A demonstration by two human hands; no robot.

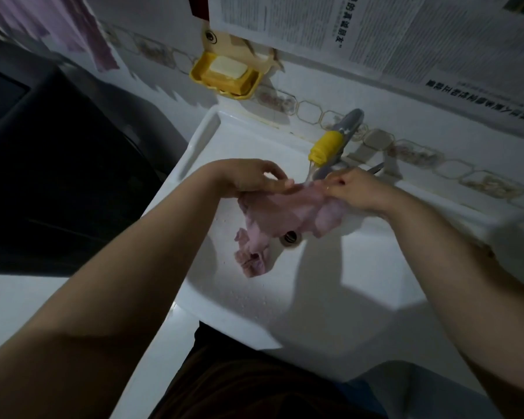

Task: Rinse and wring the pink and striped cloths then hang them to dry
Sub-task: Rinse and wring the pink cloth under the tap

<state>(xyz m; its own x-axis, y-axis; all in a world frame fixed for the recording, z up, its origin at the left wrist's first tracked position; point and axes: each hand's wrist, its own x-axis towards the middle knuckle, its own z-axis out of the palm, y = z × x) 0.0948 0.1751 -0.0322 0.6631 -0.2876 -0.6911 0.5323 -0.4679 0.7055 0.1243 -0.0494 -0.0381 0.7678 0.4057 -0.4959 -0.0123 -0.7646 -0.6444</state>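
I hold the pink cloth [288,213] stretched between my two hands over the middle of the sink [330,282], so that the thin stream from the tap [333,140] lands on its upper edge and runs down through the fabric. My left hand [248,178] pinches the left end, fingers curled over the hem; my right hand [356,189] pinches the right end, just below the tap's yellow nozzle [325,146]. The cloth is thin, limp and crumpled; its loose lower part hangs in soft folds down to the basin floor, beside the metal drain [290,237]. The sink is smooth, glossy white, with droplets on it. A yellow plastic soap dish [224,83] with a pale bar is fixed on the tiled wall above the sink's back left corner. Something pinkish and striped hangs at the upper left, possibly the striped cloth [70,28], but it is too blurred to say.
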